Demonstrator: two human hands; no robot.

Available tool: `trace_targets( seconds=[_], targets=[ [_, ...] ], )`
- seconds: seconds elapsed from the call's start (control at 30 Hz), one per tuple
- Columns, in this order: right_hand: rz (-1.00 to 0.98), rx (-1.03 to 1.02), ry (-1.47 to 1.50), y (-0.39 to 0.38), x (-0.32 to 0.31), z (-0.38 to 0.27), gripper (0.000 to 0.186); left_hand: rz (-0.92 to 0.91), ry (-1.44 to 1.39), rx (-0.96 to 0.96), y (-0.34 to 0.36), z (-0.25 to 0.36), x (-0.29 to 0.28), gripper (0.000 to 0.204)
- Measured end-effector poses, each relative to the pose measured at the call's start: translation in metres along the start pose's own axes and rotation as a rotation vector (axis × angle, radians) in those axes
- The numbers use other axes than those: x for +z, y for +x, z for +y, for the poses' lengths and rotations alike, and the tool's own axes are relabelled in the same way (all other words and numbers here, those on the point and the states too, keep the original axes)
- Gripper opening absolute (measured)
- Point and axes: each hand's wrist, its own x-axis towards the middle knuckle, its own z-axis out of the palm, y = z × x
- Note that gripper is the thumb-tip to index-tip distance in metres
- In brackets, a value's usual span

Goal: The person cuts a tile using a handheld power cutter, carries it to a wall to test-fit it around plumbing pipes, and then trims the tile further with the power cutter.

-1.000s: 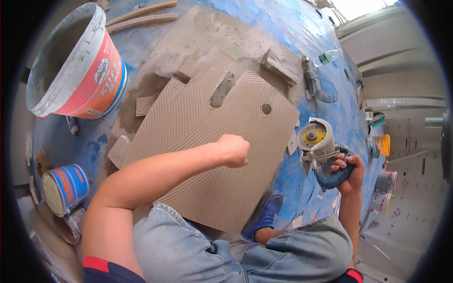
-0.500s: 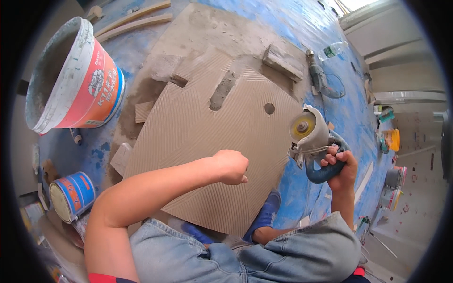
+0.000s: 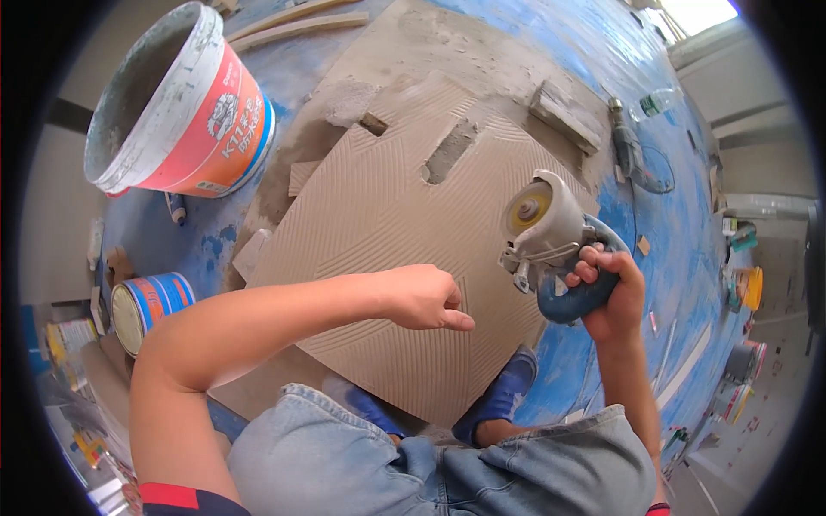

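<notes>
My right hand (image 3: 613, 288) is wrapped round the blue-grey loop handle of a hand-held tile cutter (image 3: 555, 228), raised over the right side of a tile. Its yellow-centred round blade (image 3: 527, 208) points up and left under a dusty metal guard. Over the middle of the tile is my left hand (image 3: 426, 297), back upward, fingers curled under and one digit reaching right; nothing shows in it. Below lies the large tile (image 3: 361, 232), coated with beige combed ridges, with a long slot (image 3: 450, 150) and a notch (image 3: 372, 125) at its far left edge.
A big white-and-orange bucket (image 3: 194, 103) stands left, with a blue paint can (image 3: 153, 308) nearer me. Beyond the tile lie a block (image 3: 565, 116), a corded power drill (image 3: 635, 150) and a plastic bottle (image 3: 656, 103). My blue shoes (image 3: 503, 391) are at the tile's near edge.
The view has shifted, so the floor things sit farther right and higher. The cutter has moved left over the tile, hiding its round hole. One digit of my left hand now sticks out.
</notes>
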Motion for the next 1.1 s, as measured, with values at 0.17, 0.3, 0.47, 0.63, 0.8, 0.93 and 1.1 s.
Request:
trace_targets(
  seconds=[0.17,0.3,0.47,0.63,0.8,0.93,1.1],
  targets=[
    [-0.019,0.397,-0.033,0.03,0.056,-0.025,0.018,0.282,-0.068,0.024,-0.005,-0.066,0.01,0.051],
    [-0.02,0.504,-0.108,0.05,0.083,-0.021,0.017,0.35,-0.362,0.144,0.001,-0.081,0.008,0.055],
    [-0.023,0.333,-0.175,0.07,0.109,0.026,0.015,0.514,-0.641,0.33,0.019,-0.118,0.021,0.061],
    [0.072,0.055,0.015,0.066,0.12,0.09,0.014,1.103,-0.911,0.421,0.035,-0.133,0.04,0.061],
    [0.157,0.009,0.103,0.059,0.115,0.116,0.013,1.126,-0.829,0.373,0.038,-0.125,0.033,0.05],
    [0.189,0.005,0.117,0.065,0.118,0.129,0.01,1.188,-0.774,0.318,0.043,-0.129,0.034,0.054],
    [0.189,-0.046,0.098,0.074,0.125,0.131,0.01,1.191,-0.857,0.281,0.044,-0.128,0.026,0.05]
  ],
)
